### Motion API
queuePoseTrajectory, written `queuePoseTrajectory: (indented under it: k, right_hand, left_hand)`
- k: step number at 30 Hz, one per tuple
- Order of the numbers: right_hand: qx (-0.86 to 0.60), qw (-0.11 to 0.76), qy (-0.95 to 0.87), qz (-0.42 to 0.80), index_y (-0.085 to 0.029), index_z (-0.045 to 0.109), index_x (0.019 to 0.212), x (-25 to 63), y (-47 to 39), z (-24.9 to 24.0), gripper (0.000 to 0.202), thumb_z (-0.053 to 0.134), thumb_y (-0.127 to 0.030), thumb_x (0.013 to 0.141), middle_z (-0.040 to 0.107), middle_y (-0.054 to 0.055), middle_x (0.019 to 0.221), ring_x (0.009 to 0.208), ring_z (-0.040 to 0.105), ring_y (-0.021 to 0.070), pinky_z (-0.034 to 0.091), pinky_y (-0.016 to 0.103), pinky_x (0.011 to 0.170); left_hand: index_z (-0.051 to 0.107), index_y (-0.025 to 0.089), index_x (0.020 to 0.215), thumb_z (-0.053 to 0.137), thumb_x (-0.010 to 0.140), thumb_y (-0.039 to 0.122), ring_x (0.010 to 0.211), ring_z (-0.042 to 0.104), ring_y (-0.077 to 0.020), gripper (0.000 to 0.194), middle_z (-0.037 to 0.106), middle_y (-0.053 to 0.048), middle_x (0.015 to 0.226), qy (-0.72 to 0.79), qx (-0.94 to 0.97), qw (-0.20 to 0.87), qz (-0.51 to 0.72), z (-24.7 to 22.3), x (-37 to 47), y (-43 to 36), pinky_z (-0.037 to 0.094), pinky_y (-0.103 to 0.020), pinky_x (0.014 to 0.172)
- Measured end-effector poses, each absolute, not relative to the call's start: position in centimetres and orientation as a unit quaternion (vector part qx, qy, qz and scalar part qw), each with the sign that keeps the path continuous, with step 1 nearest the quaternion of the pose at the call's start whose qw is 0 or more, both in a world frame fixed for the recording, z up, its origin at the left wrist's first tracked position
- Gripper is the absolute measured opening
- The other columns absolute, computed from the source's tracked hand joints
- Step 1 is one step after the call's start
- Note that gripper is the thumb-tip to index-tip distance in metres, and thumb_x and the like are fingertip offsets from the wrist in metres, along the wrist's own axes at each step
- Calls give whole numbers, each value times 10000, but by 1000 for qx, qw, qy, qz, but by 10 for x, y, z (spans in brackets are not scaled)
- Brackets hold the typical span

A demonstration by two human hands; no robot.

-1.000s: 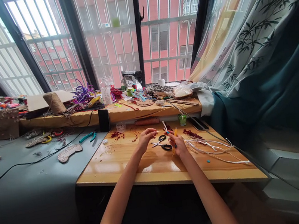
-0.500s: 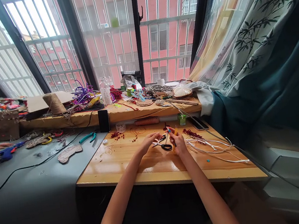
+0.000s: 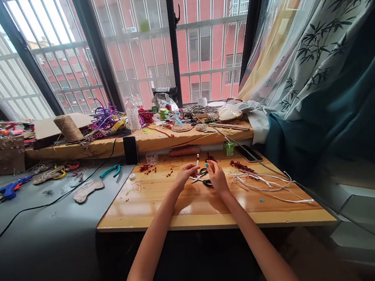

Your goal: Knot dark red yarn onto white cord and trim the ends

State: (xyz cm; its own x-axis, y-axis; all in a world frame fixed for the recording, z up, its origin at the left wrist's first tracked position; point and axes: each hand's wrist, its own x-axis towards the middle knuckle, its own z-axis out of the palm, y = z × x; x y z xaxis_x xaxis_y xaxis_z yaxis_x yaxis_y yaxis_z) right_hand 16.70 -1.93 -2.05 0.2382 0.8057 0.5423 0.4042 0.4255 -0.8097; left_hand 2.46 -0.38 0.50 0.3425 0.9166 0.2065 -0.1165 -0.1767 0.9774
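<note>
My left hand (image 3: pixel 185 175) is closed in a pinch over the wooden board, with a thin white strip (image 3: pixel 197 159) standing up from its fingertips. Close beside it, my right hand (image 3: pixel 218 179) is closed around a slim orange-yellow tool (image 3: pixel 212 166), whose kind is partly hidden by the fingers. A small blue piece (image 3: pixel 207 166) shows at those fingertips; whether it is pinched or stuck there I cannot tell. Scissors with black handles (image 3: pixel 207 184) lie on the board between and below both hands, blades pointing left.
White cords (image 3: pixel 269 184) and dark red braid (image 3: pixel 243 168) lie right of my hands, near a phone (image 3: pixel 249 153) and a green box (image 3: pixel 229 148). On the grey table are pliers (image 3: pixel 110 171), a blue glue gun (image 3: pixel 10 188) and a cable. A crowded ledge runs behind.
My right hand has turned, and the orange-yellow tool shows less. The white strip now stands upright at my left fingertips. Another person's hand has left the glue gun, which now lies on the table.
</note>
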Motion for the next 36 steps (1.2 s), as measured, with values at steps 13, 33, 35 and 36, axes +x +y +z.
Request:
queuePoseTrajectory:
  k: [13,33,35,36]
  right_hand:
    - [-503,398,-766,-51,-202,603,1020,165,-30,-21,284,362,-233,872,531,53,837,714,513,145,393,242,650]
    - [-485,342,-769,-238,-145,576,1115,157,-37,-17,328,345,-179,886,590,79,832,749,477,164,338,273,729]
    - [-486,339,-768,-244,-142,572,1120,157,-37,-18,332,340,-162,883,590,82,829,749,479,167,338,281,727]
    - [-487,336,-767,-246,-145,571,1122,157,-37,-18,335,339,-151,881,589,82,825,749,480,168,338,285,725]
  left_hand:
    - [571,143,648,610,628,432,568,528,-103,292,584,-15,594,371,541,510,556,-1,21,6,390,-237,579]
    - [550,146,522,670,528,402,531,414,-85,283,480,29,511,391,546,481,563,-2,23,7,327,-235,554]
    - [561,144,533,669,525,396,540,419,-86,275,496,25,526,390,547,483,561,-2,24,8,329,-233,557]
    - [564,143,537,668,525,393,544,423,-87,271,502,23,531,390,546,485,561,-3,24,8,331,-233,559]
